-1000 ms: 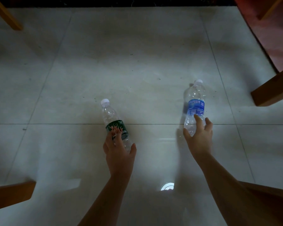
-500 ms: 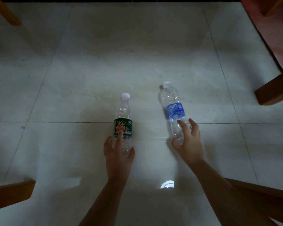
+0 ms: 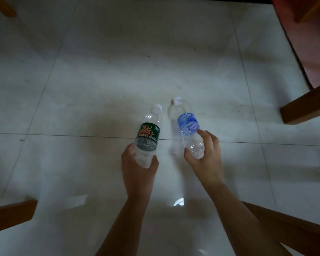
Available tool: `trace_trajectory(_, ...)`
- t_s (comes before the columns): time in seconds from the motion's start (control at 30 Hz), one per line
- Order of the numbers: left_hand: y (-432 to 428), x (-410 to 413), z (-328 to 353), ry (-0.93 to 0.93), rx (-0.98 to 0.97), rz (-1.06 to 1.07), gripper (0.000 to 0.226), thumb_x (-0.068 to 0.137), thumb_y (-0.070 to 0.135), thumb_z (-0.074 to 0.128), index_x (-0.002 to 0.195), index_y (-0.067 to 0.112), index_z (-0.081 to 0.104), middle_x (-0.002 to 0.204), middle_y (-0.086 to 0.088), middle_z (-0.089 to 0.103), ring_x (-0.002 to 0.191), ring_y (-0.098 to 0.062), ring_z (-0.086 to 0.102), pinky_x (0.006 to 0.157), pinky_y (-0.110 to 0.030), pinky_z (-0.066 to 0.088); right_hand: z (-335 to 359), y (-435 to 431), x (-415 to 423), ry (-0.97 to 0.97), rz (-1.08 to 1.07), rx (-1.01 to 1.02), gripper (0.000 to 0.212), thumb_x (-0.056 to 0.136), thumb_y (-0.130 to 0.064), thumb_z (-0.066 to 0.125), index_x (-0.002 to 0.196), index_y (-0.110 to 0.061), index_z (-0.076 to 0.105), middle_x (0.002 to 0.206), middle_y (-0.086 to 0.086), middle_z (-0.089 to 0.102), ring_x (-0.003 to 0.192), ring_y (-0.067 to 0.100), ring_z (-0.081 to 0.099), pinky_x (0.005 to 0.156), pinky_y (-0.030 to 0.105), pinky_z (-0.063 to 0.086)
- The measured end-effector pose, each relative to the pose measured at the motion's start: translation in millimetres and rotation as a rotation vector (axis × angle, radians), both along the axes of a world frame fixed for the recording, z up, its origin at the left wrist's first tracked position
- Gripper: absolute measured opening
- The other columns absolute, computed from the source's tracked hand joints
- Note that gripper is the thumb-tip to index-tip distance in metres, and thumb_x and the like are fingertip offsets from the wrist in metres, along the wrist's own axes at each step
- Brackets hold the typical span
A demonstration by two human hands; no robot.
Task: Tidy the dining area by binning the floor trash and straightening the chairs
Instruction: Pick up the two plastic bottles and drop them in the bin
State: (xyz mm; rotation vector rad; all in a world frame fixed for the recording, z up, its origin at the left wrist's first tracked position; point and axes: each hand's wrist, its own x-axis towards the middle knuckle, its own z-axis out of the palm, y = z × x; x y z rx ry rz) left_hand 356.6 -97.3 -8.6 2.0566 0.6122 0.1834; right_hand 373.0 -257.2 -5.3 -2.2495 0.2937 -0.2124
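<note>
Two clear empty plastic bottles with white caps are above the pale tiled floor. My left hand [image 3: 139, 169] grips the base of the green-labelled bottle [image 3: 149, 133], whose cap points away from me. My right hand [image 3: 206, 159] holds the lower part of the blue-labelled bottle [image 3: 187, 124], thumb on one side and fingers on the other. The two bottles lie close together, side by side, near the middle of the view.
Wooden chair legs or rails stand around me: one at the right [image 3: 307, 106], one at the lower left [image 3: 9, 215], one at the lower right [image 3: 294, 230], one at the top left [image 3: 6, 6]. A reddish surface [image 3: 308, 43] fills the top right corner.
Both hands have closed around the bottles and brought them inward, closer together and nearer the camera. The green bottle has turned from leaning left to pointing roughly straight away.
</note>
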Motion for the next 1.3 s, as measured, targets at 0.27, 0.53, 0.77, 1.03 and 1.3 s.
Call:
trace_trajectory(0.27,8.6,-29.6,150.7,-0.033,-0.043,0.095,0.065,0.063,0.013,0.081,0.120,0.010,0.050,0.110,-0.010,0.058,0.094,-0.026,0.059,0.079,-0.038,0.052,156.4,27.0,-17.6,0.039,0.053,0.057,0.057,0.067,-0.026,0.067,0.122,-0.018,0.053,0.122,0.009,0.049,0.110,0.021,0.049,0.088,0.026,0.040)
trace_trajectory(0.53,38.8,-43.3,334.8,-0.057,-0.155,0.166,0.064,0.067,0.015,0.079,0.124,0.014,0.049,0.113,0.003,0.052,0.100,-0.016,0.055,0.072,-0.014,0.042,337.1,62.5,-40.5,0.030,0.039,0.119,0.058,0.073,-0.018,0.074,0.125,-0.024,0.049,0.127,0.004,0.046,0.112,0.020,0.049,0.090,0.029,0.045)
trace_trajectory(0.77,78.3,-69.9,502.0,-0.098,-0.247,0.207,0.060,0.070,0.013,0.077,0.120,0.024,0.046,0.115,0.003,0.051,0.104,-0.020,0.056,0.085,-0.040,0.053,498.7,110.3,-56.6,-0.047,0.078,0.087,0.059,0.073,-0.023,0.074,0.125,-0.023,0.047,0.130,0.006,0.045,0.118,0.018,0.044,0.091,0.028,0.040)
trace_trajectory(1.03,116.9,-117.6,650.0,-0.085,-0.240,0.284,0.065,0.070,0.024,0.077,0.125,0.026,0.043,0.118,0.001,0.051,0.103,-0.027,0.058,0.078,-0.046,0.056,649.3,158.5,-92.1,-0.116,0.157,0.152,0.057,0.070,-0.036,0.065,0.124,-0.023,0.049,0.127,0.006,0.047,0.116,0.016,0.043,0.095,0.027,0.039)
trace_trajectory(1.3,128.0,-172.1,733.2,-0.125,-0.156,0.457,0.067,0.072,0.024,0.076,0.129,0.023,0.041,0.114,0.004,0.048,0.104,-0.018,0.052,0.078,-0.039,0.054,728.2,165.8,-117.8,-0.153,0.377,0.171,0.058,0.068,-0.038,0.064,0.122,-0.019,0.052,0.121,0.008,0.049,0.113,0.019,0.046,0.093,0.015,0.035)
